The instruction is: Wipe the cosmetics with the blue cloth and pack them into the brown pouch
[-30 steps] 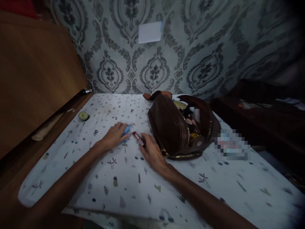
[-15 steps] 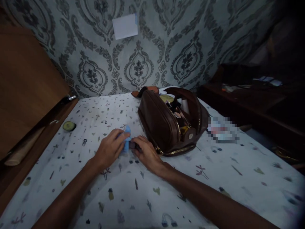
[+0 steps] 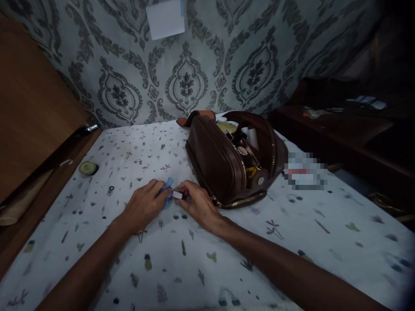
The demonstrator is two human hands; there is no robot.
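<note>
My left hand (image 3: 144, 203) is closed on a light blue cloth (image 3: 169, 185), which bunches out past the fingertips. Between the fingers of my right hand (image 3: 200, 208) is a small dark block-shaped item with a pale face (image 3: 177, 195); its exact kind I cannot make out. The cloth is up against the item's left end. Just beyond my right hand stands a brown toiletry bag (image 3: 214, 162), unzipped, with several small cosmetics inside, among them a yellow round piece (image 3: 227, 127).
The white patterned sheet (image 3: 181, 268) lies under everything. A small green-topped round container (image 3: 88, 167) sits at the left edge. A blurred-out packet (image 3: 305, 170) lies right of the bag. Dark furniture (image 3: 343, 138) borders the right side, a wooden panel (image 3: 35, 108) the left.
The small item's pale face has turned into view between my hands. The blue cloth sits lower and more bunched. The camera view has shifted slightly.
</note>
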